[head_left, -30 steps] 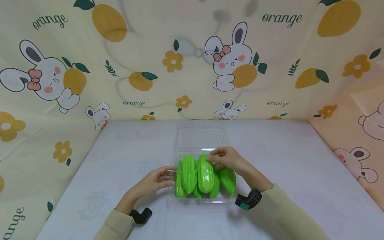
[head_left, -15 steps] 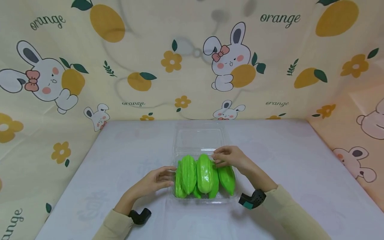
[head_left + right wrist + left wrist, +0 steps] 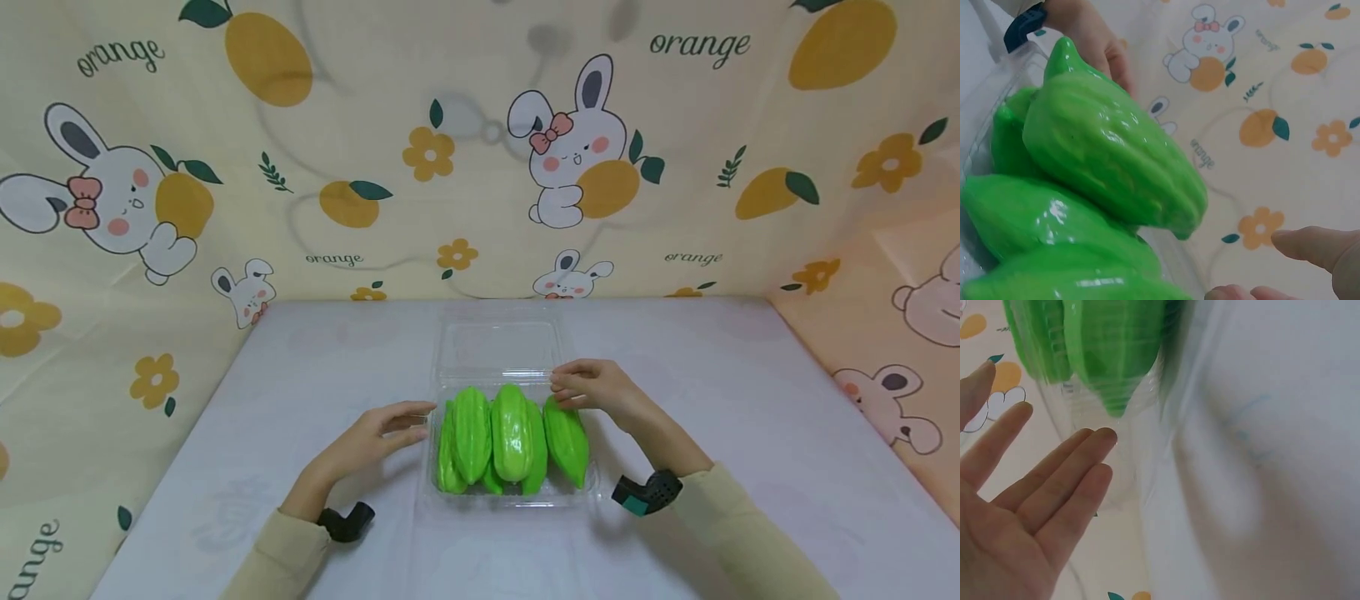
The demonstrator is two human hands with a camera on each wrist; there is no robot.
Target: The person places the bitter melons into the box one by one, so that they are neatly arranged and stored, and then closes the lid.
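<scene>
Several glossy green ridged gourds, like bitter melons (image 3: 512, 433), lie side by side in a clear plastic clamshell box (image 3: 510, 502) in the head view. At the box's left wall is my left hand (image 3: 367, 442), its fingers extended and holding nothing; the left wrist view shows the fingers (image 3: 1063, 481) spread below a green gourd tip (image 3: 1113, 394) seen through the plastic. My right hand (image 3: 603, 390) is over the far right corner, beside the top of the rightmost gourd (image 3: 567, 446). In the right wrist view, its thumb (image 3: 1316, 245) is apart from the gourds.
Behind the gourds the box's hinged lid (image 3: 498, 346) lies folded back on the white table (image 3: 337, 358). Patterned cloth (image 3: 465, 200) rises at the back and both sides. Each wrist wears a black camera mount (image 3: 348, 522).
My right hand has moved right, away from the middle gourds to the box's far right corner. The left hand has drawn slightly left and up. The gourds show little change.
</scene>
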